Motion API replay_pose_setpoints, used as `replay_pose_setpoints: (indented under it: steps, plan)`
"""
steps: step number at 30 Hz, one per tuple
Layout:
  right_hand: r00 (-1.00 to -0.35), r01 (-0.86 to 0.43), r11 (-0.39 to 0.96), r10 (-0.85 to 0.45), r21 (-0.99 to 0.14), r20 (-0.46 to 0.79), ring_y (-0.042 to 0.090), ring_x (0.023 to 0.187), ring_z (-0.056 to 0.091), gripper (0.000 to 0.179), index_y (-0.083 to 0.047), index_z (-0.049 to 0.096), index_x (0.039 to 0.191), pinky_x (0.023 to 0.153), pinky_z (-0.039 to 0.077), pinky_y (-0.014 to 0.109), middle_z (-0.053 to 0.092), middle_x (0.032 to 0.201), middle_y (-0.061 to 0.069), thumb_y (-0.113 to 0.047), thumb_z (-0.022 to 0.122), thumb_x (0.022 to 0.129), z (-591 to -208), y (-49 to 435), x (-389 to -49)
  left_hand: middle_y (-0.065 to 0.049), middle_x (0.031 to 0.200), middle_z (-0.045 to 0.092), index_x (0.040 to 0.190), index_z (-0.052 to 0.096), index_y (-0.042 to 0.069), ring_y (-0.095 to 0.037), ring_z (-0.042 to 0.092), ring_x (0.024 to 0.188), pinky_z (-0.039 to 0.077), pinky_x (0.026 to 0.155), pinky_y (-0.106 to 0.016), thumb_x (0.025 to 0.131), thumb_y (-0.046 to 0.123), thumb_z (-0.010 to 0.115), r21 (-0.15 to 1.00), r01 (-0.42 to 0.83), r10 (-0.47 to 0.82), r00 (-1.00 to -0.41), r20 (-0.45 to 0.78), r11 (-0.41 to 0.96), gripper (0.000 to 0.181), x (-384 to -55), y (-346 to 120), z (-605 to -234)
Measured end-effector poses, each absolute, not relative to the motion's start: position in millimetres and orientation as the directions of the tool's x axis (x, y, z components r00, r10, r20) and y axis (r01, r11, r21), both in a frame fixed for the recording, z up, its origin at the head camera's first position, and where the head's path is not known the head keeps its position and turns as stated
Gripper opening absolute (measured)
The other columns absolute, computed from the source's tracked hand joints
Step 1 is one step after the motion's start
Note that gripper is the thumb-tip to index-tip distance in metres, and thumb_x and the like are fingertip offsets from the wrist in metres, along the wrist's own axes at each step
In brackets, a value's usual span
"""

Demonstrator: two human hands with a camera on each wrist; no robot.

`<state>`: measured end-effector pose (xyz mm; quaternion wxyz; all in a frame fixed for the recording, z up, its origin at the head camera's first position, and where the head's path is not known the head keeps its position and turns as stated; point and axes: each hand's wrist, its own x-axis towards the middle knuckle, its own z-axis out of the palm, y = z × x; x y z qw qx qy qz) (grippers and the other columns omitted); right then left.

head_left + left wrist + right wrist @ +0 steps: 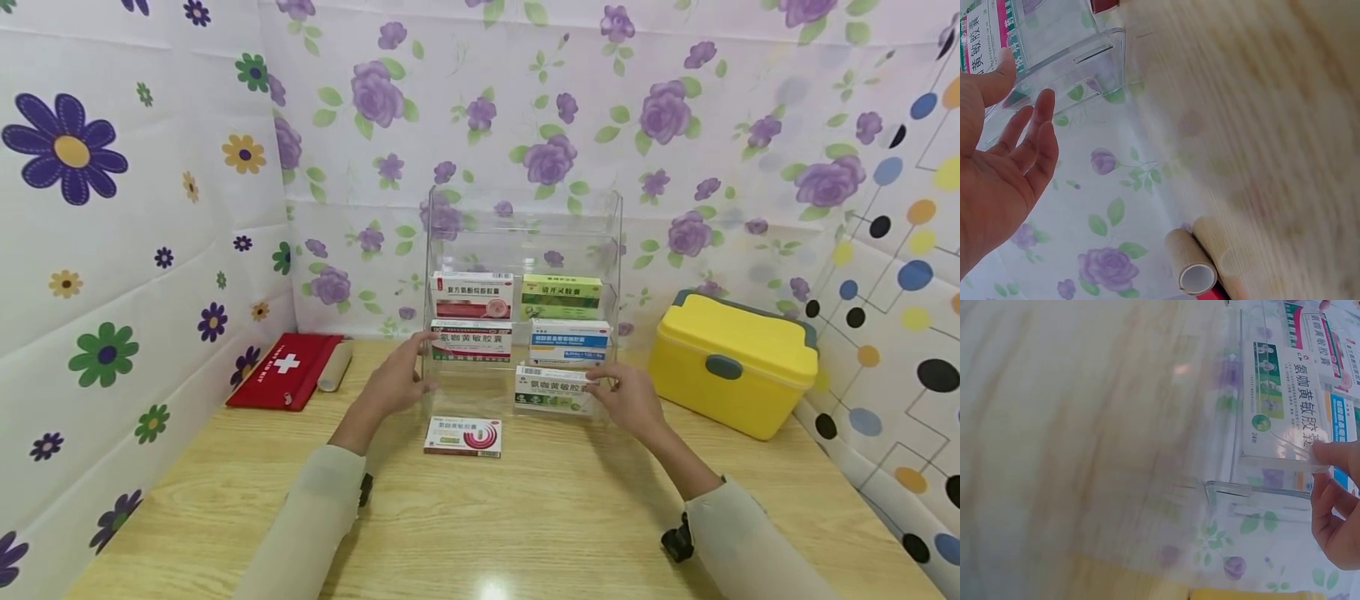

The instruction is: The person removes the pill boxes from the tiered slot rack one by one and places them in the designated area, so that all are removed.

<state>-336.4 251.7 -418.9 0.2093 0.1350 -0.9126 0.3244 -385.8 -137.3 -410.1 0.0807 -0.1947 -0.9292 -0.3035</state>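
A clear tiered display rack (480, 387) stands on the table with several medicine boxes on its tiers. On the lowest tier, at right, my right hand (630, 400) pinches the upper right corner of a white-and-green medicine box (1279, 406). My left hand (393, 379) is at the rack's left side, its fingers loosely bent in the left wrist view and a fingertip by a white, red and green medicine box (472, 342). Whether it touches that box is unclear. A white medicine box with red arcs (462, 437) lies flat on the table before the rack.
At right stands a yellow lidded case (731, 367) with a grey latch. A red first-aid pouch (285, 372) and a beige roll (334, 367) lie at left. A blue-and-white box (568, 341), a green box (561, 296) and a red-and-white box (472, 296) fill upper tiers.
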Motion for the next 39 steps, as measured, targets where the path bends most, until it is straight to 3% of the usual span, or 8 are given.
replay_pose_setpoints:
  steps: [10,18,28,35,39]
  plan:
    - [-0.857,-0.418,0.709,-0.099,-0.568,0.506,0.011,0.048,0.037,0.017,-0.008,0.077,0.105,0.044,0.034,0.025,0.074,0.102,0.008,-0.01,0.076,0.088,-417.3,253.1,-335.5,-0.013,0.137,0.053,0.15,0.026,0.025,-0.017,0.06,0.076,0.048,0.059,-0.034,0.086,0.011,0.078,0.48,0.404,0.321,-0.914,0.249,0.779,0.084,-388.4,-134.6,-409.2]
    - [-0.832,-0.439,0.699,-0.078,-0.565,0.549,0.021,0.08,0.063,0.016,-0.008,0.077,0.105,0.064,0.051,0.027,0.074,0.105,0.008,-0.011,0.075,0.089,-413.1,254.8,-334.6,-0.015,0.137,0.054,0.151,0.024,0.024,-0.019,0.061,0.078,0.049,0.063,-0.036,0.087,0.011,0.078,0.478,0.399,0.32,-0.916,0.242,0.782,0.085,-388.8,-133.6,-407.6]
    - [-0.817,-0.464,0.663,-0.064,-0.587,0.573,0.022,0.089,0.067,0.017,-0.007,0.076,0.106,0.073,0.053,0.026,0.072,0.11,0.008,-0.011,0.075,0.089,-409.1,257.7,-331.1,-0.016,0.136,0.055,0.151,0.024,0.024,-0.019,0.061,0.077,0.048,0.061,-0.035,0.087,0.011,0.078,0.495,0.393,0.317,-0.919,0.234,0.775,0.085,-387.5,-132.9,-409.1]
    - [-0.801,-0.482,0.629,-0.035,-0.609,0.598,0.027,0.093,0.069,0.018,-0.004,0.075,0.107,0.081,0.056,0.046,0.072,0.112,0.012,-0.009,0.075,0.089,-406.7,259.4,-331.0,-0.017,0.135,0.056,0.151,0.023,0.024,-0.02,0.062,0.078,0.049,0.062,-0.037,0.086,0.008,0.078,0.498,0.395,0.314,-0.918,0.241,0.772,0.086,-386.9,-131.6,-410.9]
    - [-0.789,-0.496,0.613,-0.022,-0.615,0.614,0.029,0.093,0.069,0.017,-0.003,0.075,0.106,0.071,0.058,0.037,0.071,0.113,0.013,-0.007,0.075,0.089,-405.1,259.0,-329.5,-0.017,0.134,0.056,0.151,0.023,0.024,-0.021,0.062,0.077,0.049,0.063,-0.037,0.086,0.007,0.078,0.502,0.395,0.311,-0.918,0.245,0.769,0.087,-387.2,-131.3,-411.3]
